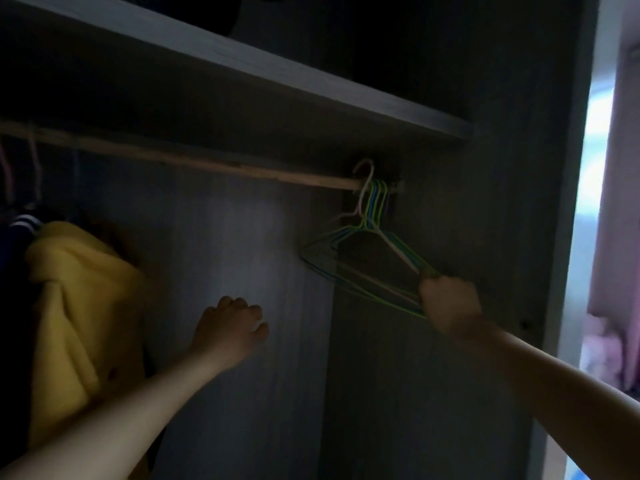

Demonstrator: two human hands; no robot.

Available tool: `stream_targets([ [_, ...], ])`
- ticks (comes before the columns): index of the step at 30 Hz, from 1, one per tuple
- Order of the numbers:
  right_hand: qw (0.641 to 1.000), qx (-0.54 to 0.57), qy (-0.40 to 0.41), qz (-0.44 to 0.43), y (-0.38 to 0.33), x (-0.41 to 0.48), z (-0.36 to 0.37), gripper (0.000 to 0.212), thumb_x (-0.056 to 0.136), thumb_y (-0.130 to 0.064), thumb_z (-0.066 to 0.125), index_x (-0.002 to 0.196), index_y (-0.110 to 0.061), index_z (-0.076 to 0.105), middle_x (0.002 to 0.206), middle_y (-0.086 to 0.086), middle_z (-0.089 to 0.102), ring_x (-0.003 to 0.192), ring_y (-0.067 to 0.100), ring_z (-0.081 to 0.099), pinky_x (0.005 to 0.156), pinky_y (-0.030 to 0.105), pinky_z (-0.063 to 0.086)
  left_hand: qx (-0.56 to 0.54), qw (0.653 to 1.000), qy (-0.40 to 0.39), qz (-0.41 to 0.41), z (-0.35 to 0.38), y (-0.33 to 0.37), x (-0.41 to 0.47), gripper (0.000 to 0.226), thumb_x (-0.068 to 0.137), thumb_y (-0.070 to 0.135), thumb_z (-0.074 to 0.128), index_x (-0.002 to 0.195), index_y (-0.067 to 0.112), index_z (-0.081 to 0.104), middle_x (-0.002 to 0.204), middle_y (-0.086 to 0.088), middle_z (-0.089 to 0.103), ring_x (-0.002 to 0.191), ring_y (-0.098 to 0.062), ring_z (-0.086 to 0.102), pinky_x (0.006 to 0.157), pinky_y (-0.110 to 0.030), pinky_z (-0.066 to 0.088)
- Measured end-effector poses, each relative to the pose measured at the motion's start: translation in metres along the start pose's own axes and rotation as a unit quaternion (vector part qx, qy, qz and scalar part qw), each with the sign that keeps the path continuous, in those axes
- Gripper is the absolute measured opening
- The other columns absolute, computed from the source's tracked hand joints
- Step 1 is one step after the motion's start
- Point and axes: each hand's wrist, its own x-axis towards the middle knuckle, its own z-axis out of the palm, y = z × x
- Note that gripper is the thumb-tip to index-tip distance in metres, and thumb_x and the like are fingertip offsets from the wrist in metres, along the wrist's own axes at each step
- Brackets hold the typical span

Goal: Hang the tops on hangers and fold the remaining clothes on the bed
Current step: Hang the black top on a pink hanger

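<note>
In the head view, inside a dim grey wardrobe, a bunch of thin green, blue and pink wire hangers hangs by its hooks at the right end of the pale wooden rail, under the grey wooden shelf. The right hand has its fingers clamped round the bunch's lower right corner. The left hand is raised before the back panel, its fingers loosely curled and holding nothing, near a yellow fleece garment hanging at the left.
</note>
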Motion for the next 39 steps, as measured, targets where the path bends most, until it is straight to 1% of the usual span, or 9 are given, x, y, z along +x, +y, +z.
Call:
stream_targets([
  [7, 0.999, -0.023, 0.019, -0.022, 0.009, -0.009, 0.005, 0.048, 0.097, -0.009, 0.029, 0.143, -0.003, 0.017, 0.119, 0.008, 0.063, 0.109, 0.028, 0.062, 0.086, 0.032, 0.048, -0.077, 0.995, 0.046, -0.032, 0.022, 0.004, -0.002, 0.052, 0.096, 0.042, 0.04, 0.144, 0.025, 0.029, 0.147, -0.004, 0.032, 0.133, -0.023, 0.027, 0.103, -0.033, 0.03],
  [15, 0.991, 0.042, 0.097, -0.076, 0.014, -0.073, 0.013, 0.034, 0.088, -0.004, 0.05, 0.12, -0.006, 0.04, 0.077, 0.015, 0.069, 0.064, 0.039, 0.067, 0.053, 0.04, 0.051, -0.184, 0.973, 0.12, -0.073, 0.032, 0.0, -0.02, 0.089, 0.087, 0.032, 0.06, 0.15, 0.022, -0.002, 0.155, -0.02, -0.002, 0.14, -0.037, 0.004, 0.109, -0.049, 0.016],
  [18, 0.962, 0.047, 0.23, -0.136, 0.024, -0.107, 0.019, 0.023, 0.075, -0.012, 0.05, 0.096, -0.008, 0.042, 0.043, 0.01, 0.054, 0.025, 0.031, 0.048, 0.028, 0.03, 0.039, -0.201, 0.97, 0.127, -0.05, 0.042, 0.003, -0.032, 0.091, 0.084, 0.03, 0.063, 0.151, 0.019, 0.001, 0.154, -0.023, 0.0, 0.14, -0.039, 0.005, 0.109, -0.052, 0.016],
  [22, 0.952, 0.027, 0.257, -0.163, 0.031, -0.165, 0.023, 0.015, 0.08, -0.016, 0.038, 0.092, -0.01, 0.043, 0.049, 0.009, 0.055, 0.027, 0.028, 0.049, 0.03, 0.026, 0.038, -0.215, 0.97, 0.112, -0.018, 0.056, 0.008, -0.055, 0.068, 0.087, 0.022, 0.06, 0.145, 0.013, 0.028, 0.138, -0.026, 0.041, 0.124, -0.042, 0.039, 0.098, -0.049, 0.031],
  [26, 0.973, -0.024, 0.194, -0.12, 0.052, -0.242, 0.013, 0.007, 0.089, -0.016, 0.038, 0.083, -0.013, 0.041, 0.051, 0.008, 0.056, 0.034, 0.028, 0.055, 0.032, 0.027, 0.039, -0.29, 0.957, 0.027, -0.006, 0.075, 0.025, -0.089, 0.02, 0.092, 0.01, 0.049, 0.108, 0.005, 0.06, 0.1, -0.026, 0.063, 0.094, -0.044, 0.058, 0.071, -0.039, 0.04],
  [29, 0.987, -0.069, 0.12, -0.084, 0.071, -0.302, -0.006, 0.004, 0.08, -0.012, 0.041, 0.08, -0.015, 0.039, 0.048, 0.006, 0.051, 0.032, 0.026, 0.052, 0.033, 0.023, 0.035, -0.427, 0.901, -0.036, 0.067, 0.094, 0.055, -0.12, 0.01, 0.093, 0.01, 0.051, 0.093, 0.009, 0.061, 0.082, -0.012, 0.061, 0.079, -0.033, 0.057, 0.062, -0.028, 0.036],
  [32, 0.992, -0.098, 0.058, -0.06, 0.09, -0.363, -0.023, 0.011, 0.089, -0.014, 0.038, 0.078, -0.016, 0.04, 0.048, 0.004, 0.048, 0.031, 0.024, 0.049, 0.033, 0.023, 0.035, -0.564, 0.799, -0.147, 0.147, 0.114, 0.085, -0.162, 0.02, 0.09, 0.012, 0.06, 0.07, 0.009, 0.055, 0.058, 0.003, 0.047, 0.057, -0.008, 0.045, 0.049, -0.014, 0.033],
  [35, 0.99, -0.135, 0.012, -0.035, 0.103, -0.429, -0.032, 0.024, 0.097, -0.016, 0.028, 0.078, -0.015, 0.041, 0.048, 0.002, 0.046, 0.031, 0.021, 0.048, 0.032, 0.023, 0.033, -0.601, 0.748, -0.204, 0.195, 0.129, 0.108, -0.196, 0.029, 0.081, 0.028, 0.071, 0.06, 0.012, 0.058, 0.05, 0.005, 0.044, 0.048, -0.004, 0.044, 0.048, -0.015, 0.031],
  [39, 0.986, -0.162, -0.043, 0.008, 0.109, -0.498, -0.047, 0.01, 0.088, -0.013, 0.036, 0.079, -0.017, 0.035, 0.046, 0.002, 0.046, 0.029, 0.02, 0.046, 0.03, 0.022, 0.029, -0.643, 0.684, -0.262, 0.225, 0.125, 0.145, -0.23, 0.024, 0.078, 0.004, 0.073, 0.06, 0.015, 0.061, 0.05, 0.001, 0.049, 0.046, -0.001, 0.045, 0.047, -0.01, 0.03],
])
